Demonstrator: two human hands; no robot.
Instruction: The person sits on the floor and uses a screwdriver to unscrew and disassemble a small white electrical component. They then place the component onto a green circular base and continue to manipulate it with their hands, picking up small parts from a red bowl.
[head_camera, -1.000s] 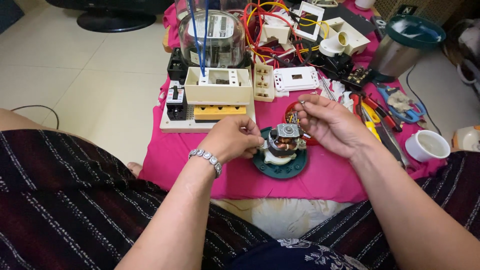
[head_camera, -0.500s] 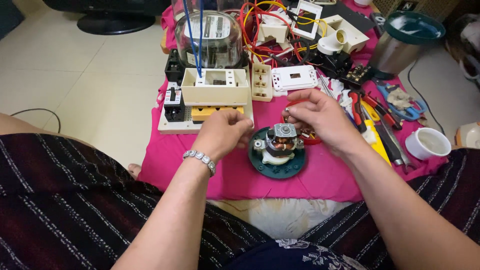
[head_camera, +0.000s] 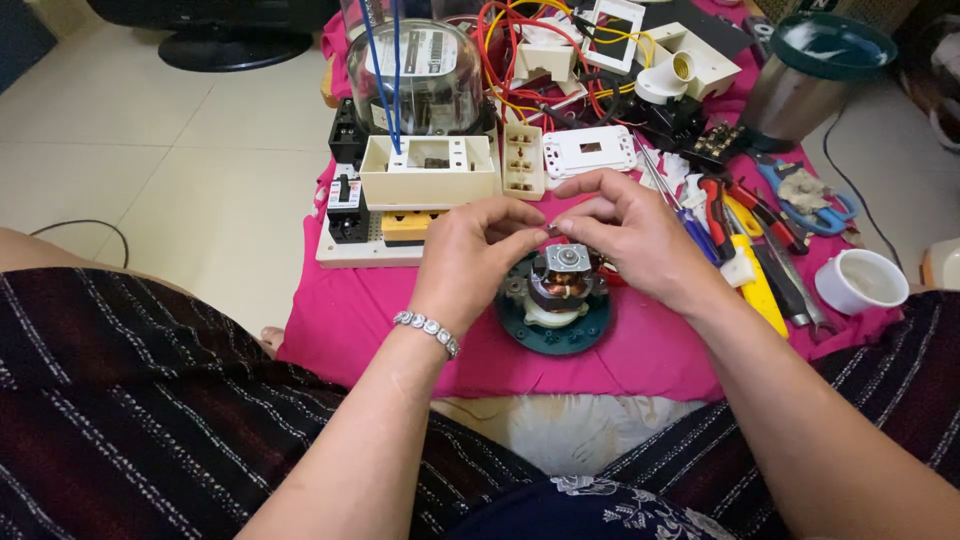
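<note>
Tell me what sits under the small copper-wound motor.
The motor stands on a round dark green base, which lies on the pink cloth. Where the two join is hidden by the motor body and both hands' fingers.

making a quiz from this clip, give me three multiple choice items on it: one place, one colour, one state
1. Where does the small motor sit?
A. on a dark green round base
B. inside the white cup
C. on the floor tiles
2. What colour is the cloth under the parts?
A. grey
B. pink
C. yellow
3. What are the left hand and right hand doing?
A. resting on the knees
B. both gripping pliers
C. meeting above the motor

Answers: A, the round base shows around it; B, pink shows all round; C, their fingers come together just over the motor.
</note>
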